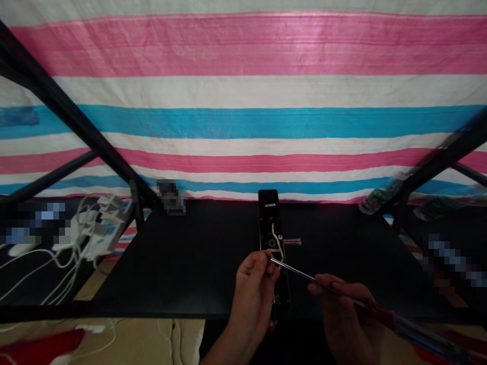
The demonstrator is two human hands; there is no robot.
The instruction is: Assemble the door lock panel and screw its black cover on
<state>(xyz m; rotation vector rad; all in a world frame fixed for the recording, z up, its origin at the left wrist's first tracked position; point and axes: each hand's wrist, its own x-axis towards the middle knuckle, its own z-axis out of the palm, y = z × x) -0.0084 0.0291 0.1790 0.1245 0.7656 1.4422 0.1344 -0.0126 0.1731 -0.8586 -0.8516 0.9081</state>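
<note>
Both hands are engaged over the black surface point(190, 263); the left hand point(256, 279) has thumb and forefinger pinched on a small dark piece point(268, 257) at the tip of a screwdriver point(292, 269), the piece being too small to identify; the right hand point(350, 309) grasps the screwdriver along its metal shaft, near the red handle point(384, 315), the rear of which extends toward the lower right and is blurred; the shaft slants up leftward from the right hand to the left fingertips; a long black panel point(269, 213) lies lengthwise on the surface near its middle, its far end toward the striped sheet point(243, 121), its nearer part partly hidden behind the left hand; a white cable point(280, 246) runs along the face of the panel, and a shiny lever point(292, 242) projects from its right side; a clear bottle point(375, 200) stands tilted at the far right corner, beside a dark frame bar point(422, 165); a pixelated item point(171, 196) sits at the far left corner; beyond the left frame bar point(68, 109), white power strips point(102, 233) lie among tangled white cords point(70, 276); a red cloth point(45, 344) shows at lower left.
</note>
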